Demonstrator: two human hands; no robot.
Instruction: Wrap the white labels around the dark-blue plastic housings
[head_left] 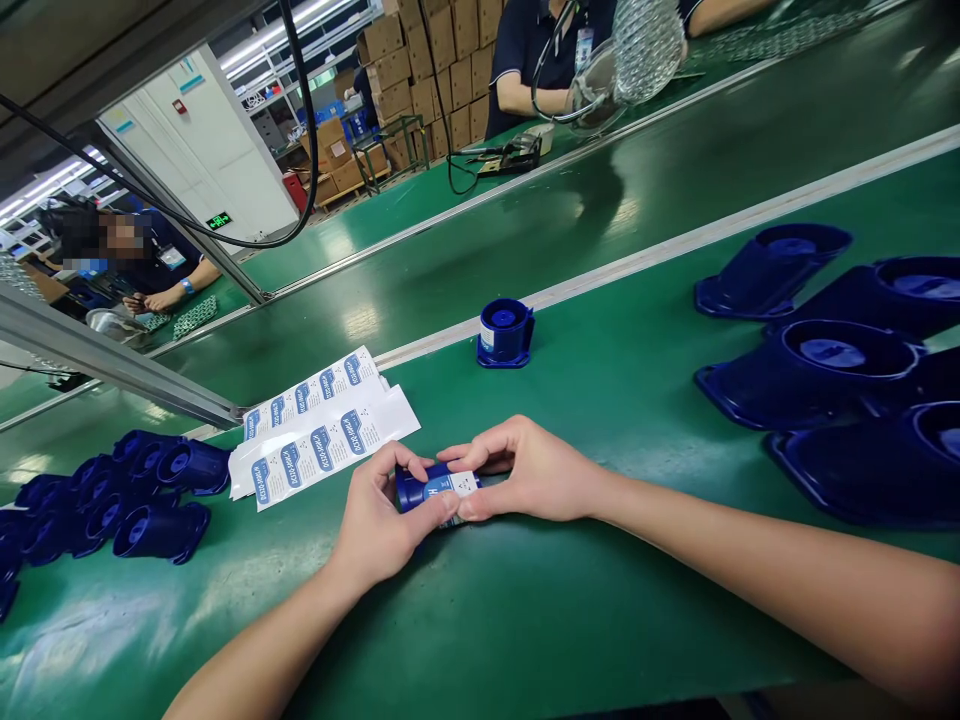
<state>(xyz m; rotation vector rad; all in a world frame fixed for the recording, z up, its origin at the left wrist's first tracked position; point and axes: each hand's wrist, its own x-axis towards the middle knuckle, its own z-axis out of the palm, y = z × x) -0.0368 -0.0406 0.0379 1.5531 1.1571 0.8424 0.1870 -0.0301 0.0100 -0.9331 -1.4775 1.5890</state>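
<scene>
Both my hands hold one dark blue plastic housing [409, 488] low over the green bench, lying on its side. My left hand [390, 510] is closed round its left end, with the thumb on a blue-and-white sticker [442, 487]. From the right, my right hand [517, 475] grips the other end, its thumb pressed on the sticker's white part. The fingers hide much of the housing. Just beyond my hands lie sheets of the same stickers [322, 445]. A single housing with a label [505, 333] stands upright farther off.
Several blue housings [161, 530] lie grouped at the left, and larger-looking ones [825, 365] at the right. A pale strip [637, 265] runs along the bench, beside a metal post [120, 355]. Co-workers sit across the line [525, 95] and at the far left [161, 260]. A black cable [307, 130] hangs overhead.
</scene>
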